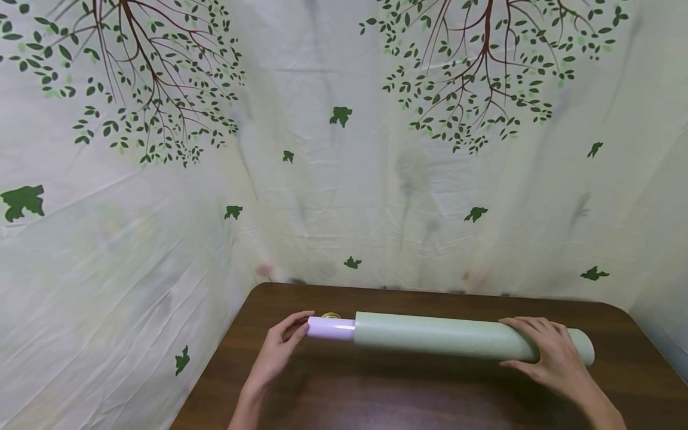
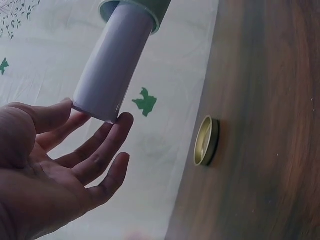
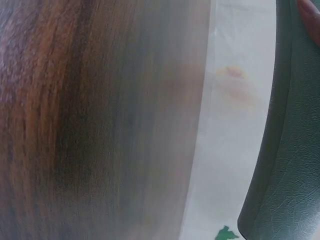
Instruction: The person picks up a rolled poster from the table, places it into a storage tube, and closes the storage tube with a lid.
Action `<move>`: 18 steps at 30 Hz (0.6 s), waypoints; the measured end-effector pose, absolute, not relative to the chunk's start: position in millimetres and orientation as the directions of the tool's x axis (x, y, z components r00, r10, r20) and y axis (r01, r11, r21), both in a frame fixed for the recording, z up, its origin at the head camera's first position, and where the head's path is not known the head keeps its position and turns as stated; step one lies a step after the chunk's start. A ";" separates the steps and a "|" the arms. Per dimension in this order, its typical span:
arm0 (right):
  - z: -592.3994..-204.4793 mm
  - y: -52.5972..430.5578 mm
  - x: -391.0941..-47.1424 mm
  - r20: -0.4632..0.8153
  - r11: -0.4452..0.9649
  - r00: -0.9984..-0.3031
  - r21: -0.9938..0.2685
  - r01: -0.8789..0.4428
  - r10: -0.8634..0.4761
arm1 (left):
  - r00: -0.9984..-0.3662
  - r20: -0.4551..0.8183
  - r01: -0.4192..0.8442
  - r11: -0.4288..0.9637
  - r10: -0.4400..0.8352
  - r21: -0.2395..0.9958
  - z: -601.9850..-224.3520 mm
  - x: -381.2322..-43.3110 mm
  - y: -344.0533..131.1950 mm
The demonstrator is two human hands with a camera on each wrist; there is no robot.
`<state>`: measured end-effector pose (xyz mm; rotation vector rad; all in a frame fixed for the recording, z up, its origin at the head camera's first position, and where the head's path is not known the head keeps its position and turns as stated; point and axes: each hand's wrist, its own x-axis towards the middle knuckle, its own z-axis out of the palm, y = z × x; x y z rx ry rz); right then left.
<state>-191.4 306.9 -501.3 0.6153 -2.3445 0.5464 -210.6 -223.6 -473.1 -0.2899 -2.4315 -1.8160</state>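
Note:
A long pale green tube (image 1: 430,335) is held level above the brown table, its open end to the left. From that end sticks out a smooth lavender roll (image 1: 331,328), the rest of which is hidden inside. My left hand (image 1: 276,349) pinches the roll's outer end between thumb and fingertips, as the left wrist view of the roll (image 2: 112,65) shows; its other fingers are spread below. Near the tube's right end my right hand (image 1: 553,358) grips it, thumb in front and fingers over the top. The right wrist view catches only a fingertip on the tube (image 3: 290,165).
A round lid (image 2: 206,142), gold inside with a dark green outside, lies on the wooden table (image 2: 265,150). In the head view the roll partly covers this lid (image 1: 331,315). Behind the table hangs a pale curtain (image 1: 317,197) printed with trees and green leaves.

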 end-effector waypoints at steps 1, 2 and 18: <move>-501.5 306.8 -191.5 0.675 0.804 -0.681 -0.219 -0.553 -0.285 | -0.977 0.187 0.209 0.273 0.104 0.939 -473.8 -210.4 -222.0; -501.7 306.7 -191.4 0.676 0.804 -0.680 -0.218 -0.554 -0.285 | -0.975 0.191 0.216 0.275 0.116 0.937 -474.4 -210.3 -220.5; -499.4 303.0 -189.4 0.668 0.804 -0.686 -0.220 -0.553 -0.289 | -0.948 0.228 0.289 0.297 0.221 0.910 -480.8 -207.4 -193.3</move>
